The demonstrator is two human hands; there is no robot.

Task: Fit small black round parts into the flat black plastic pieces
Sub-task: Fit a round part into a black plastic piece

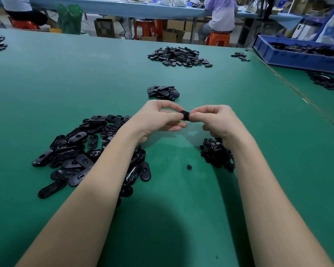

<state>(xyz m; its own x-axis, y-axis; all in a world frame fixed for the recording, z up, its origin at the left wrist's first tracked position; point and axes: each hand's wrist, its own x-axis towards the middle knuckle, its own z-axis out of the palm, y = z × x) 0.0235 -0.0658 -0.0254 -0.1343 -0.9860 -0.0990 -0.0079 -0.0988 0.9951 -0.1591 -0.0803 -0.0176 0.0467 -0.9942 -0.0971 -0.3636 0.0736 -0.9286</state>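
Note:
Above the green table my left hand (158, 116) and my right hand (218, 120) meet fingertip to fingertip around one flat black plastic piece (184, 115), both pinching it; most of it is hidden by the fingers. A heap of flat black oval pieces (81, 151) lies under and left of my left forearm. A pile of small black round parts (216, 153) sits below my right wrist. One loose round part (189, 167) lies between the arms.
A small pile of black pieces (163, 92) lies just beyond my hands and a larger pile (179, 55) farther back. A blue bin (299, 53) of black parts stands at the back right. People sit on orange stools (218, 38) at another table behind.

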